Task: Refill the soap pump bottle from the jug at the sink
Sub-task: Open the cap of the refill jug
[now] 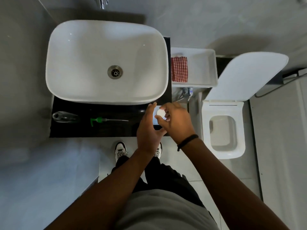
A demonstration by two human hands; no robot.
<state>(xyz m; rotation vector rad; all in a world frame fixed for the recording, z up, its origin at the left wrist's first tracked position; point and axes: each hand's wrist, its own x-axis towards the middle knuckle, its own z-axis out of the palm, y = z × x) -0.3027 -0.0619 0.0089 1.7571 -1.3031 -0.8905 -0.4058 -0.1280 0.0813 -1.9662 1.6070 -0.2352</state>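
1. The jug (156, 117) stands on the dark tabletop (99, 130), at its right end, just in front of the sink (106, 62). Only its pale shoulder shows between my hands.
2. The white cap (160, 112) sits at the top of the jug. Whether it is seated on the neck or already loose, I cannot tell.
3. My right hand (176, 120) has its grip closed on the cap, fingertips pinched around the rim.
4. My left hand (148, 128) steadies the jug. The palm and thumb lie against its left side, but the fingers are hidden, so I cannot tell whether this grip is wrapped shut or only pressed flat.
5. The soap pump bottle (64, 116), clear and uncapped, lies on its side at the left end of the tabletop, well apart from the jug.
6. The green pump head (99, 120), with its dip tube, lies flat between bottle and jug.
7. Step in hand, as I judge it: working the jug cap, probably opening it.
8. Next move calls for: setting the cap aside, standing the bottle upright, then tipping the jug slowly so its mouth meets the narrow neck.
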